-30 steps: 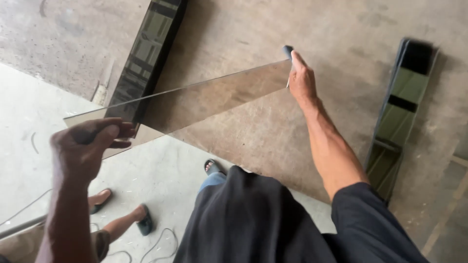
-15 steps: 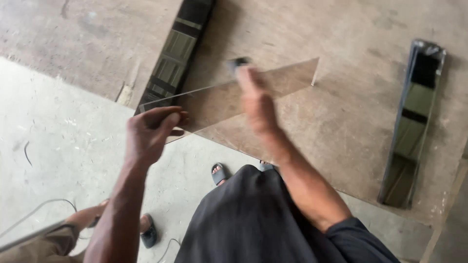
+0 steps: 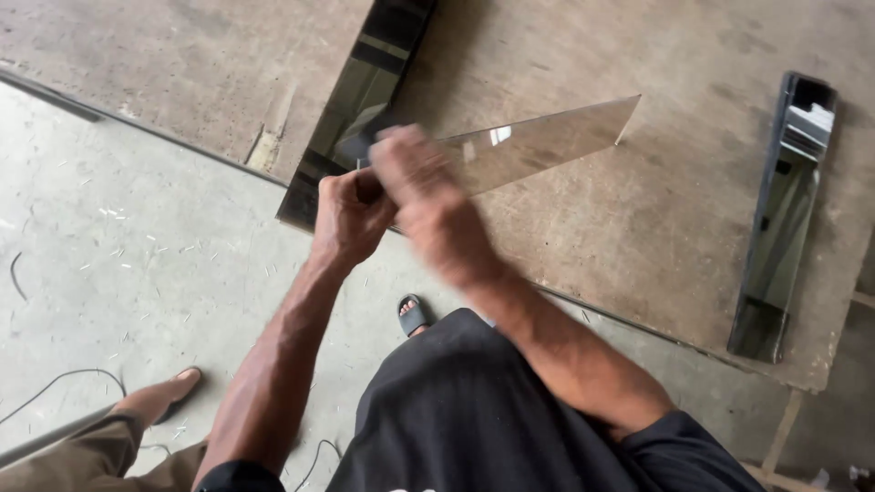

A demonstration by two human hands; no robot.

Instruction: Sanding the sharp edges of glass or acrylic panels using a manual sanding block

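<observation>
Head view: the person holds a long, narrow glass strip [image 3: 538,146] in the air, above a large brown board [image 3: 638,228] that lies on the concrete floor [image 3: 109,246]. The long axis of the strip goes from the hands, near the middle of the picture, up and to the right, and it ends in a slanted tip. So the glass lies to the right of both hands, and almost all its length stands out free beyond the fingers.

The left hand [image 3: 351,214] is clenched around the near end of the strip, with the knuckles toward the camera. The right hand [image 3: 415,178] is just beside it, a little further along the glass, and it lies over the strip. This hand is blurred, so I cannot tell if its fingers grip the glass or only rest on it. Both hands are at the same end; the left one is at the very end.

Behind the hands, 1 dark mirror strip [image 3: 365,100] lies on the board. Another dark mirror strip [image 3: 784,219] lies well apart at the right. At the lower left, the sandalled foot [image 3: 169,392] of another person stands on the floor.
</observation>
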